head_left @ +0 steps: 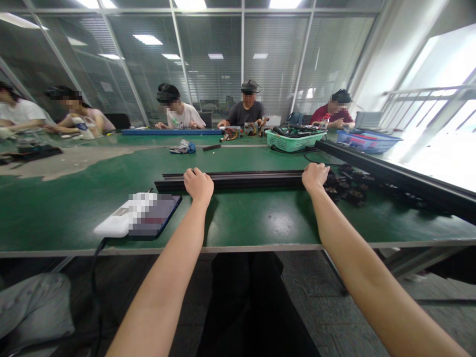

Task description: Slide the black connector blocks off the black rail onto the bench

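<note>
A long black grooved bar [256, 180], like a metal or plastic profile, lies crosswise on the green table in front of me. My left hand [199, 185] is closed over it near its left end, fingers curled over the far side. Around its right end my right hand [315, 176] is closed too, thumb side toward the pile of small black parts [351, 186]. The bar seems to have two parallel strips, and I cannot tell whether they are one piece. My fingertips are hidden behind it.
Left of the bar lie a white device [115, 218] with a cable and a dark phone-like slab [169, 218]. Long black rails [401, 171] run along the right. Beyond are a green basket [293, 143], a blue basket [368, 141], a crumpled cloth [183, 147] and several seated people.
</note>
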A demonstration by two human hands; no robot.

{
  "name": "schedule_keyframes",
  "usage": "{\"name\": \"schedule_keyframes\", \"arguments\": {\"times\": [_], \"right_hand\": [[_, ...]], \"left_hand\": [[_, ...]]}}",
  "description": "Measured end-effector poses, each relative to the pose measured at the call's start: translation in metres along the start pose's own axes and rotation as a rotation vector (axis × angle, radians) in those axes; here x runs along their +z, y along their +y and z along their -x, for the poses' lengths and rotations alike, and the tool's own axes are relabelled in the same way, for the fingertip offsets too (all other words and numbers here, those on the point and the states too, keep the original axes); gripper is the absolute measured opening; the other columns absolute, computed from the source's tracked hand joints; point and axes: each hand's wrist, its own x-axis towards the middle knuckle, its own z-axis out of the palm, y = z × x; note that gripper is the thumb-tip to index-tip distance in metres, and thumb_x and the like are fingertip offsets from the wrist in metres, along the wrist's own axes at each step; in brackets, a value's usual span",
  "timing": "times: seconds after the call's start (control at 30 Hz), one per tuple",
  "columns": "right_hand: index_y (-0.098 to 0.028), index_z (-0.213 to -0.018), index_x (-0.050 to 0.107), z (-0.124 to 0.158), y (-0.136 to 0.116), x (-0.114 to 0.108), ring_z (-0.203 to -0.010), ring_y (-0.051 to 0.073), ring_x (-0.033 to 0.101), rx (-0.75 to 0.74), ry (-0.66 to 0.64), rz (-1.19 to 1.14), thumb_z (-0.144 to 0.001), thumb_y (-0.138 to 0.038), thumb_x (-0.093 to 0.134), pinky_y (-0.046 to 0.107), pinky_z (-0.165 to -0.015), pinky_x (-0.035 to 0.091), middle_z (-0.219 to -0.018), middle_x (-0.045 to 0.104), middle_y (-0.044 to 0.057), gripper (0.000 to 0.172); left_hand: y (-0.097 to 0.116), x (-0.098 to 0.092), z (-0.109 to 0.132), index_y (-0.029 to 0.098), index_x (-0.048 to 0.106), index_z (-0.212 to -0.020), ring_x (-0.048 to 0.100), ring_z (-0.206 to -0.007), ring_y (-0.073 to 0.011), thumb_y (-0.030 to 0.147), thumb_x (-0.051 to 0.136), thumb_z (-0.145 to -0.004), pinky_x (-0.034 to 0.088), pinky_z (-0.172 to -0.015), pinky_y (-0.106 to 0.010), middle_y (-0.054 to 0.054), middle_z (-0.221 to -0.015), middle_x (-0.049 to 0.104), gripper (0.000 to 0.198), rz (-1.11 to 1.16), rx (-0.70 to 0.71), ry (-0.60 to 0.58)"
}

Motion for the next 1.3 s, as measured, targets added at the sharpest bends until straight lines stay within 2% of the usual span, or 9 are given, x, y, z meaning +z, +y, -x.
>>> {"name": "schedule_keyframes", "arguments": {"times": [0.27, 0.53, 0.77, 1.0, 1.3], "right_hand": [[0.007, -0.128, 0.073, -0.0001, -0.0017, 0.0022, -0.146, 0.036, 0.052, 0.066, 0.004, -0.004, -0.1, -0.016, 0.052, 0.051, -0.133, 0.019, -0.143, 0.061, 0.036, 0.042], [0.009, -0.132, 0.071, -0.0007, -0.0013, 0.0038, -0.146, 0.038, 0.053, 0.092, 0.008, 0.009, -0.098, -0.019, 0.054, 0.052, -0.133, 0.017, -0.143, 0.06, 0.037, 0.047], [0.004, -0.13, 0.072, -0.0016, 0.0005, 0.0068, -0.14, 0.037, 0.056, 0.082, 0.044, -0.017, -0.093, -0.017, 0.052, 0.059, -0.131, 0.02, -0.138, 0.062, 0.034, 0.047], [0.002, -0.129, 0.073, -0.003, 0.001, 0.0059, -0.139, 0.036, 0.057, 0.101, 0.059, -0.072, -0.093, -0.009, 0.046, 0.056, -0.131, 0.02, -0.141, 0.061, 0.032, 0.046], [-0.001, -0.125, 0.073, -0.0027, -0.0004, 0.0039, -0.137, 0.036, 0.054, 0.109, 0.057, -0.126, -0.089, -0.012, 0.052, 0.058, -0.13, 0.021, -0.139, 0.061, 0.029, 0.043]], "left_hand": [[-0.0005, 0.001, -0.0005, 0.004, 0.064, -0.132, 0.053, -0.143, -0.0409, 0.02, 0.046, -0.101, 0.046, -0.12, -0.053, -0.029, -0.149, 0.06, 0.04, 0.003, -0.001, -0.003], [-0.002, 0.0024, -0.0014, 0.006, 0.064, -0.131, 0.053, -0.143, -0.0405, 0.02, 0.047, -0.1, 0.046, -0.12, -0.054, -0.029, -0.148, 0.061, 0.038, 0.025, 0.002, 0.0], [-0.0014, 0.0006, -0.0008, 0.005, 0.064, -0.132, 0.053, -0.143, -0.0411, 0.02, 0.047, -0.1, 0.046, -0.12, -0.055, -0.031, -0.148, 0.06, 0.039, 0.018, 0.007, -0.009], [0.0013, -0.0027, 0.0005, 0.003, 0.064, -0.133, 0.053, -0.144, -0.041, 0.02, 0.045, -0.101, 0.045, -0.121, -0.052, -0.029, -0.15, 0.06, 0.041, 0.015, -0.006, -0.018], [0.0013, -0.0029, 0.0011, 0.006, 0.064, -0.132, 0.052, -0.144, -0.0405, 0.02, 0.045, -0.1, 0.044, -0.121, -0.054, -0.03, -0.149, 0.06, 0.039, 0.035, -0.005, -0.014]]}}
